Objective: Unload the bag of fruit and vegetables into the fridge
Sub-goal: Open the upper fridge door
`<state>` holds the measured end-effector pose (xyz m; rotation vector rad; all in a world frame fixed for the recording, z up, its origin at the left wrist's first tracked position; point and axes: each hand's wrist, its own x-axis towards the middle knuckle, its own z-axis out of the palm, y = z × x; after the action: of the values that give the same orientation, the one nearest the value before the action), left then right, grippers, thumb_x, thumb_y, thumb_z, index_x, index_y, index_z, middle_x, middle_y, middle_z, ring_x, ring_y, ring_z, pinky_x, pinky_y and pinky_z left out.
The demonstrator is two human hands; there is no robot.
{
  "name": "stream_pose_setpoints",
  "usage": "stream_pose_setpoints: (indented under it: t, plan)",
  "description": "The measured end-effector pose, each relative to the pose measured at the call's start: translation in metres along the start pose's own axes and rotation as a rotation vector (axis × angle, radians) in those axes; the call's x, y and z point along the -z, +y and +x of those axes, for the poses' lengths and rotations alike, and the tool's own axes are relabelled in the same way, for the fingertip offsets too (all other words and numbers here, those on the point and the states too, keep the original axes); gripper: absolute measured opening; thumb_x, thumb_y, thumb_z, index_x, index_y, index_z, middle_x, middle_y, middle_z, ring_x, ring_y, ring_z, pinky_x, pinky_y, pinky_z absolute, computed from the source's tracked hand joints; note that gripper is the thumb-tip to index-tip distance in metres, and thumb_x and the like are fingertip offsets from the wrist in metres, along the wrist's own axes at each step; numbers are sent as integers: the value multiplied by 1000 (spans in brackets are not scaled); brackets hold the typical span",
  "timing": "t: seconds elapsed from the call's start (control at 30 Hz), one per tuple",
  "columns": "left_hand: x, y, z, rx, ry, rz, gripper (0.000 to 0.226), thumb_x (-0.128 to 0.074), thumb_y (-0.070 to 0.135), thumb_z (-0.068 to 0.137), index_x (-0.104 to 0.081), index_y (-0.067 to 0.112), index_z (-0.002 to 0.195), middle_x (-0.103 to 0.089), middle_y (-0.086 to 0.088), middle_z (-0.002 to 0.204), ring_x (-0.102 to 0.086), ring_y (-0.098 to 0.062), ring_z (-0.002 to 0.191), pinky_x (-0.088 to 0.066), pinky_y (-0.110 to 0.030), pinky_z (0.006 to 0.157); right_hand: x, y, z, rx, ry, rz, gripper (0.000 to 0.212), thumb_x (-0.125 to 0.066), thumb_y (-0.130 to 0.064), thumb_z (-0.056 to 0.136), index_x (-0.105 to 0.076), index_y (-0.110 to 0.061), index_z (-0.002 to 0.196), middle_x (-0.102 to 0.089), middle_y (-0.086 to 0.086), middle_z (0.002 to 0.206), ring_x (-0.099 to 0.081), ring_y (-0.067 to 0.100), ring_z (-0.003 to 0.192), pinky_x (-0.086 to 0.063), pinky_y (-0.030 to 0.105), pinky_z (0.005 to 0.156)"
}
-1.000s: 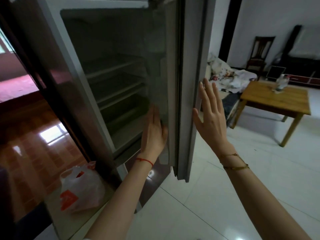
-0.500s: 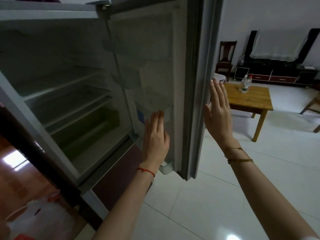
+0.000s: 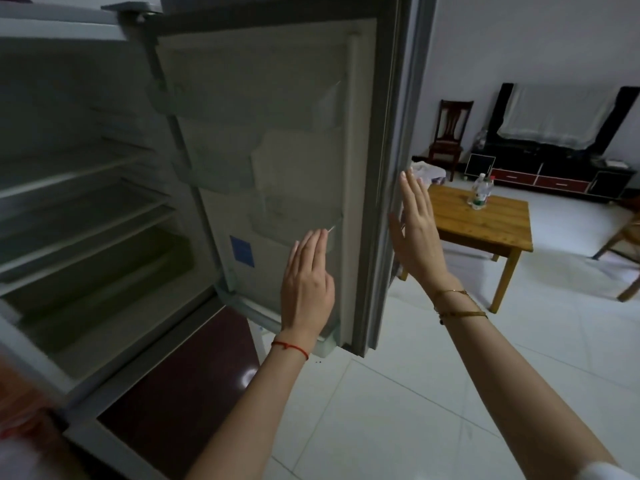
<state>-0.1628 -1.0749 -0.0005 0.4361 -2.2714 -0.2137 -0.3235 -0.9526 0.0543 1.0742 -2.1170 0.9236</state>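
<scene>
The tall grey fridge door (image 3: 277, 168) stands swung wide, its pale inner lining and clear door pockets facing the person, with the bare white wire-edged shelves (image 3: 79, 216) of the fridge cabinet to its left. The left hand (image 3: 306, 289) lies flat, fingers straight and together, against the lower inner face of the door; the right hand (image 3: 417, 237) is spread flat at the door's outer free edge, whether touching or just beside it I cannot tell. Both hands are apart and grip nothing. The bag of fruit and vegetables shows only as a blurred white and red shape (image 3: 14, 441) at the bottom left corner of view, by the foot of the fridge (too smeared to say how it sits). The step looks like steadying the door fully open. Done well, it means letting go gently so the door rests, then turning down left for the bag.
</scene>
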Motion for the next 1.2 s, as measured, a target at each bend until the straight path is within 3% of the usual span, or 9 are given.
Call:
stream_pose_setpoints:
  t: [0.27, 0.57, 0.87, 1.2]
  plan:
    - [-43, 28, 48, -28, -55, 101, 68, -58, 4, 86, -33, 6, 150, -42, -10, 152, -38, -22, 141, -18, -37, 122, -24, 62, 53, -62, -101, 56, 64, -37, -36, 103, -8, -15, 156, -1, 2, 164, 2, 17, 152, -7, 36, 124]
    - [-95, 37, 99, -67, -72, 98, 69, -58, 1, 82, -37, 2, 148, -45, -13, 149, -41, -26, 139, -20, -39, 122, -58, 124, 109, -68, -151, 90, 64, -37, -39, 103, -8, -16, 156, -1, 0, 164, 2, 19, 152, -9, 41, 124]
    - [-145, 27, 156, -60, -91, 38, 59, -49, 9, 92, -35, 4, 149, -42, -11, 152, -34, -22, 144, -16, -39, 123, -102, 179, 167, -34, -173, 105, 63, -35, -39, 103, -9, -17, 156, -2, -1, 164, 1, 17, 152, -11, 43, 124]
    - [-203, 11, 218, -81, -87, 50, 56, -50, 7, 91, -41, 5, 146, -48, -10, 146, -41, -24, 139, -22, -40, 122, -159, 223, 229, -52, -223, 165, 59, -33, -37, 104, -13, -16, 155, -8, 0, 164, 0, 16, 151, -6, 35, 123]
